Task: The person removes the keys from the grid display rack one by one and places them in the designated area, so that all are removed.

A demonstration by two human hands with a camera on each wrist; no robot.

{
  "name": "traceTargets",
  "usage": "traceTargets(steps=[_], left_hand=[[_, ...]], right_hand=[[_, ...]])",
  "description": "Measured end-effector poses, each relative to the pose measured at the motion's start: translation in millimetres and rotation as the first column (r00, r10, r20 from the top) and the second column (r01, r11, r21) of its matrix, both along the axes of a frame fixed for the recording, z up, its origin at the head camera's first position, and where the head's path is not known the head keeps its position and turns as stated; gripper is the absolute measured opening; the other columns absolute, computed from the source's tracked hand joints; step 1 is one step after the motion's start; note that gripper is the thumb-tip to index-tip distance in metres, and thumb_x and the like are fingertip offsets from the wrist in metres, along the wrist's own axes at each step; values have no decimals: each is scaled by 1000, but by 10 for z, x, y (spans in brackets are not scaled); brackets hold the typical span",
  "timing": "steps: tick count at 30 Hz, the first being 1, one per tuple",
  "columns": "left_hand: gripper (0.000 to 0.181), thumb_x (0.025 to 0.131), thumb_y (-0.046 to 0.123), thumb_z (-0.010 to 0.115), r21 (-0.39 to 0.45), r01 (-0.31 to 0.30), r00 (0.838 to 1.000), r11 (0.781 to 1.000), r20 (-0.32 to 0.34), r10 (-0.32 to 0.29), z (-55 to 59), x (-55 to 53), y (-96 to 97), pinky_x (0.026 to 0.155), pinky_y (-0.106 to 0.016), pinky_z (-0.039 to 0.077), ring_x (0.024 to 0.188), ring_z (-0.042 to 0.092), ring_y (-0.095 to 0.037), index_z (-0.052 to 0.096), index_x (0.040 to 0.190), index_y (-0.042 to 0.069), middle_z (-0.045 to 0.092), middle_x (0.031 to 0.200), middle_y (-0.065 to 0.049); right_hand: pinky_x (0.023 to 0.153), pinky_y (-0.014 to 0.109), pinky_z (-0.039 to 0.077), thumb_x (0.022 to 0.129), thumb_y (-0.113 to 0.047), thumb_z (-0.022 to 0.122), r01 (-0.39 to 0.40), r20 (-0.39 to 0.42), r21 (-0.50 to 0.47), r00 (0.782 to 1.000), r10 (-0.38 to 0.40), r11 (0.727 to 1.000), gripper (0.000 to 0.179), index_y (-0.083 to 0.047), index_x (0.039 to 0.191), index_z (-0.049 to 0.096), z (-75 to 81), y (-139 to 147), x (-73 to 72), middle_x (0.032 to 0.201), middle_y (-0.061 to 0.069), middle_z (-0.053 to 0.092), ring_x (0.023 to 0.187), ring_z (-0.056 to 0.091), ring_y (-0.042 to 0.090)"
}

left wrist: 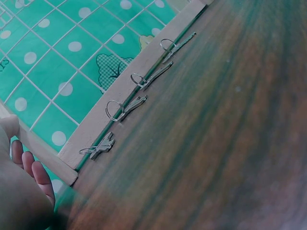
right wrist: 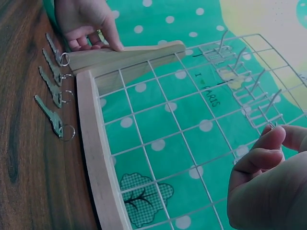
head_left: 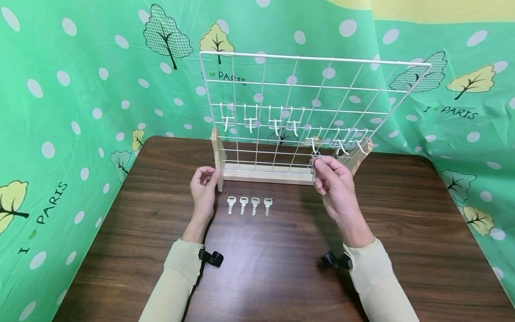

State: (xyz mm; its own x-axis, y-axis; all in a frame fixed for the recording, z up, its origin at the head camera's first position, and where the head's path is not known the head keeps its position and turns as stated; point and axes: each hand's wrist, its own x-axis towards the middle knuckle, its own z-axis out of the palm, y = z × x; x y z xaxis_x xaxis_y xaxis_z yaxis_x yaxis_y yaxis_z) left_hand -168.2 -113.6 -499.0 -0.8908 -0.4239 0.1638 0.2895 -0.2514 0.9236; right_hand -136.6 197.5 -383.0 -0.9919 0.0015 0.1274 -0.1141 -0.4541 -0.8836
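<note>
A white wire grid rack [head_left: 315, 57] stands upright on a wooden base [head_left: 267, 175] with wooden end pieces. At its left end piece [head_left: 219, 161], my left hand [head_left: 203, 192] grips the wood, thumb on the near side and the other fingers behind. My right hand [head_left: 337, 185] pinches a key with a metal ring [head_left: 315, 154]; the ring is right at the tip of a lower white hook [head_left: 311, 142]. Most of that key is hidden by the fingers. In the right wrist view, the right fingertips [right wrist: 274, 136] are close to the grid.
Several silver keys [head_left: 243, 203] with rings lie in a row on the dark wooden table [head_left: 257, 268], in front of the base. More white hooks [head_left: 275, 126] hang on the grid, four across the upper left. A green patterned cloth [head_left: 100, 89] hangs behind and beside the table.
</note>
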Motion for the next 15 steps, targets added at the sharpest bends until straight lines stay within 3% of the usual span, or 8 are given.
traceTargets(steps=[10, 15], left_hand=[[17, 97, -6, 77, 1, 0, 1000, 1000, 5, 0, 7, 16, -1, 79, -19, 50, 83, 60, -8, 68, 97, 10, 67, 93, 4], [18, 97, -5, 77, 2, 3, 1000, 1000, 0, -3, 8, 11, 0, 79, -19, 50, 82, 60, -8, 68, 97, 10, 67, 93, 3]], right_hand=[[48, 13, 32, 108, -5, 70, -6, -12, -21, 1000, 6, 1000, 15, -7, 96, 78, 14, 1, 22, 82, 0, 71, 54, 53, 4], [48, 14, 30, 108, 2, 64, 0, -8, 1, 1000, 0, 1000, 22, -9, 95, 78, 15, 3, 24, 83, -1, 72, 54, 52, 3]])
